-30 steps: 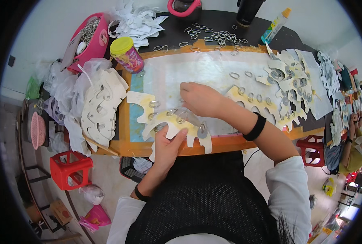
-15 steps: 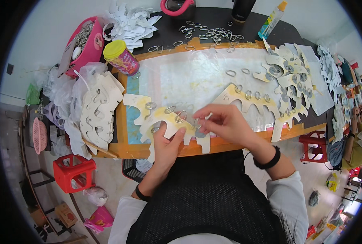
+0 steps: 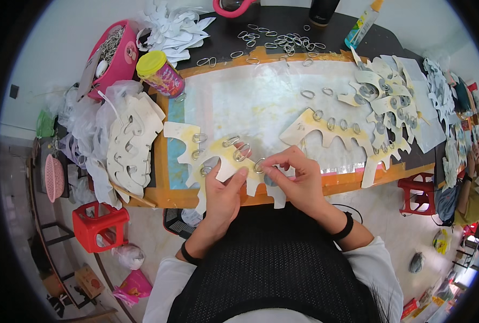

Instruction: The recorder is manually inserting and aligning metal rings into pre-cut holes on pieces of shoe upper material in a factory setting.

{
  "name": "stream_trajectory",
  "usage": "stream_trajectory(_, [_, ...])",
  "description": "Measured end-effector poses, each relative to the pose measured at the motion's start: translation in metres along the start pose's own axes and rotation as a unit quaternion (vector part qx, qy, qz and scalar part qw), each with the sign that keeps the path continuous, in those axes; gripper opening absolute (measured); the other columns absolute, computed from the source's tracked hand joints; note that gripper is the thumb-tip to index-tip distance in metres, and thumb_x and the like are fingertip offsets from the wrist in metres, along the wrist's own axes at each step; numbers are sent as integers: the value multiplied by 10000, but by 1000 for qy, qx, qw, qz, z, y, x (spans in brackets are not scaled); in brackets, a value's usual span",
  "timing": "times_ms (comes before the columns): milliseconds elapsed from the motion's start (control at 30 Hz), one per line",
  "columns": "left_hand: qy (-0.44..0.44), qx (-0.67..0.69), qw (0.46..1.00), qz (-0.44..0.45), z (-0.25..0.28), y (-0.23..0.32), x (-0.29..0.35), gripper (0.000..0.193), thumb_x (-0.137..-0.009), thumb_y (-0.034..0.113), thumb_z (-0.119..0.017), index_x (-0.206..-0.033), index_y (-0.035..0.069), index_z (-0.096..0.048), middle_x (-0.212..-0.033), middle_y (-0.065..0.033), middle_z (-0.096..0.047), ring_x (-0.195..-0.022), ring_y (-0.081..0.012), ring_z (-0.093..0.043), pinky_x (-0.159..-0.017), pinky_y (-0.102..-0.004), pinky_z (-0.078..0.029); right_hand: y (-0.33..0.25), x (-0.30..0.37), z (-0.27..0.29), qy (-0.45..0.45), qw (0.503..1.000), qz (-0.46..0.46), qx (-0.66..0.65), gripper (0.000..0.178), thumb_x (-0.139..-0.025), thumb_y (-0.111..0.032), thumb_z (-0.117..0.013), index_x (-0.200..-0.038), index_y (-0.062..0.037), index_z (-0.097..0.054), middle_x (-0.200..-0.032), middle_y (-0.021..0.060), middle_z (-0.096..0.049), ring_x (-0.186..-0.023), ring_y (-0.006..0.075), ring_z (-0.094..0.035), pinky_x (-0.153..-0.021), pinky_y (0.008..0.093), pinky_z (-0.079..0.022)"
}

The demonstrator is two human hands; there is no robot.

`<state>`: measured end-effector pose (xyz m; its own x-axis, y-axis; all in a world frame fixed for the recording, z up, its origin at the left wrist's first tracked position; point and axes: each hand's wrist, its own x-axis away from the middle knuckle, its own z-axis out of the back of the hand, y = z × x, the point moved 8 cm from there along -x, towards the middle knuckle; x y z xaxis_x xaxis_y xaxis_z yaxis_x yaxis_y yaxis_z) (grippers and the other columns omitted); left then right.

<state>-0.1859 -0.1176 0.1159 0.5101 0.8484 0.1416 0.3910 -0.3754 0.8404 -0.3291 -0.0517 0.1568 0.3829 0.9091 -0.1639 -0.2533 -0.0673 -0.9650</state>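
Note:
A cream scalloped strip (image 3: 229,171) with yellowish smears and several oval metal rings along it lies at the table's near edge. My left hand (image 3: 221,194) grips it, thumb on top and fingers partly hidden underneath. At the strip's right part, my right hand (image 3: 296,175) is closed in a pinch at an oval metal ring (image 3: 259,165). A grey round patch shows partly behind those fingers. Left of my hands lies another cream piece (image 3: 181,133), with rings along its edge. Farther right rests a second scalloped strip (image 3: 328,129) bearing a row of rings.
Loose metal rings (image 3: 290,42) lie scattered at the far edge. Finished-looking cream pieces with grey patches (image 3: 382,89) pile up at right. At left stand a yellow-lidded tub (image 3: 161,75), a pink basket (image 3: 118,56) and stacked cream pieces (image 3: 134,145). A spray bottle (image 3: 362,26) stands far right.
My right hand has shifted slightly right and turned, its fingertips now at the ring on the strip. The strip's right end has swung a little to the right. My left hand keeps its grip.

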Motion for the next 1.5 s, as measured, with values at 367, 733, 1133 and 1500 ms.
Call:
stream_trajectory(367, [1, -19, 1000, -3, -3, 0, 2, 499, -897, -88, -531, -1378, -61, -397, -1389, -136, -463, -1291, -236, -466, -1086, -381, -368, 4, 1, -3, -9, 1000, -9, -3, 135, -797, -29, -730, -928, -19, -699, -936, 58, -688, -822, 132, -587, -730, 249, -484])
stream_trajectory(733, [-53, 1, 999, 8, -18, -13, 17, 495, -914, -43, -473, -1393, -69, -355, -1440, -160, -412, -1347, -277, -405, -1116, -413, -322, -1, 1, 2, -100, 994, -35, 4, 91, -816, -4, -672, -854, -4, -589, -827, 74, -599, -751, 153, -602, -622, 282, -490])
stream_trajectory(1133, [109, -100, 964, -222, 28, 22, 37, 601, -892, 229, -570, -1373, -45, -338, -1360, -175, -445, -1261, -311, -426, -1102, -480, -285, 1, 2, 22, -148, 923, 86, 346, 205, -688, 24, -630, -864, -17, -535, -873, 114, -529, -791, 314, -544, -713, 399, -435])
stream_trajectory(1500, [-284, -551, 763, -186, -75, -22, -17, 499, -778, -13, -676, -1230, 72, -484, -1272, -77, -576, -1288, -302, -470, -1151, -555, -147, 6, 14, 18, -116, 895, 147, 404, 274, -617, -27, -655, -870, -56, -554, -831, 75, -490, -791, 262, -472, -714, 367, -376])
